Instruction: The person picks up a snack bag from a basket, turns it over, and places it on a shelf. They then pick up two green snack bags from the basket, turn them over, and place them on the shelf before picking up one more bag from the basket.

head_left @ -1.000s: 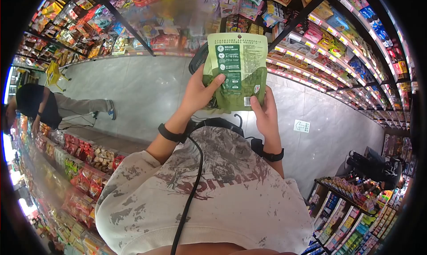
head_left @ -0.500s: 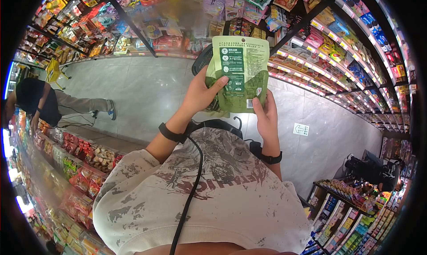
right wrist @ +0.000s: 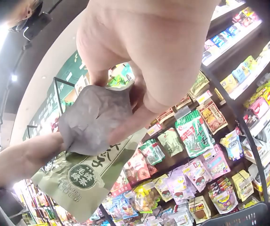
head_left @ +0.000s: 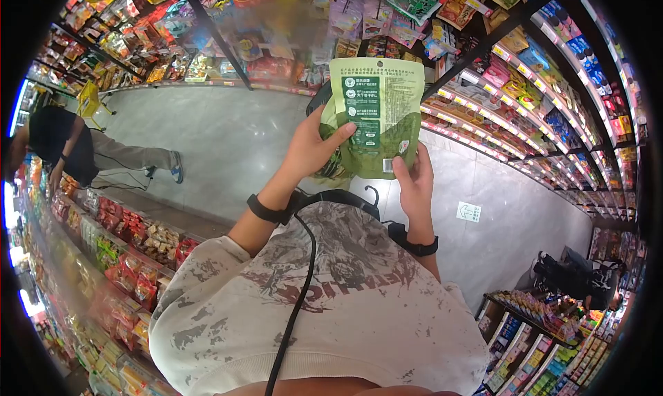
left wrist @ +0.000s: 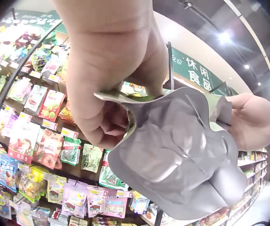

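A green pouch [head_left: 383, 106], its text-covered back facing up, is held in both hands in the head view. The left hand [head_left: 307, 147] grips its left side with the thumb on the printed face. At the lower right corner, the right hand [head_left: 416, 189] pinches it, thumb beside the barcode. More green packaging [head_left: 331, 171] shows under the lower left edge; whether it is a second pouch I cannot tell. Silver-grey wrapping [left wrist: 168, 146] spans the hands in the left wrist view. The right wrist view shows a green printed face [right wrist: 78, 181] beneath similar grey wrapping [right wrist: 95, 120].
Shelves of packaged snacks [head_left: 511, 71] curve around the grey floor [head_left: 200, 127]. Part of a dark basket [right wrist: 238, 217] shows at the right wrist view's bottom. A bending person [head_left: 55, 144] is at the left, near a yellow stand [head_left: 90, 104]; dark-clothed figure [head_left: 577, 275] at lower right.
The pouch and both hands have shifted slightly right and down in the head view, their hold unchanged. The upper shelves have also moved a little to the right in it.
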`<state>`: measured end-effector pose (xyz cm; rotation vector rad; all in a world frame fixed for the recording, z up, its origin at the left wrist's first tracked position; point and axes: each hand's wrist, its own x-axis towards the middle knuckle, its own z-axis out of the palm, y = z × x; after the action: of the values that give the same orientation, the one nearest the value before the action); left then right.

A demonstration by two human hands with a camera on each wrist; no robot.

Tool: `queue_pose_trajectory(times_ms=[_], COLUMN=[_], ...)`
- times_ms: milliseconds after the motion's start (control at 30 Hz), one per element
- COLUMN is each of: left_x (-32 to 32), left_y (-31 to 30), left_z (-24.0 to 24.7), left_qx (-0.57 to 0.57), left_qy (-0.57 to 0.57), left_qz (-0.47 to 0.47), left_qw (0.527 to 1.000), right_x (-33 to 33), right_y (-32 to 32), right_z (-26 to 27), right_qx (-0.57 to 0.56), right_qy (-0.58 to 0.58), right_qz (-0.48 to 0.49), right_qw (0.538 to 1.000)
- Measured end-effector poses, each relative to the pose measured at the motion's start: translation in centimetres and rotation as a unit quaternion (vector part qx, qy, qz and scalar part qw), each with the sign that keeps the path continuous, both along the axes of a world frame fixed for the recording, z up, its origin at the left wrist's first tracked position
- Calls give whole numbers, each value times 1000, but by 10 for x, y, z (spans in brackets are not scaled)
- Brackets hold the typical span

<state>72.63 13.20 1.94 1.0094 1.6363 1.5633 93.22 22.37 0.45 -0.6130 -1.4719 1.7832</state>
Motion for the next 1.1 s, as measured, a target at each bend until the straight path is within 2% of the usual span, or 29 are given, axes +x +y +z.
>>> queue_pose_trajectory(times_ms=[433,1100], left_x=[9,33], left_y=[9,38], left_z=[-2,-9], left_qx=[-19,-18], left_qy=[-2,-2], left_qz=[0,-58], left_qw=[1000,998], right_x=[11,41], right_y=[17,32], right_z=[1,-7], right_qx=[15,8], right_qy=[3,0], right_qz=[17,-24], right_qw=[1000,1000])
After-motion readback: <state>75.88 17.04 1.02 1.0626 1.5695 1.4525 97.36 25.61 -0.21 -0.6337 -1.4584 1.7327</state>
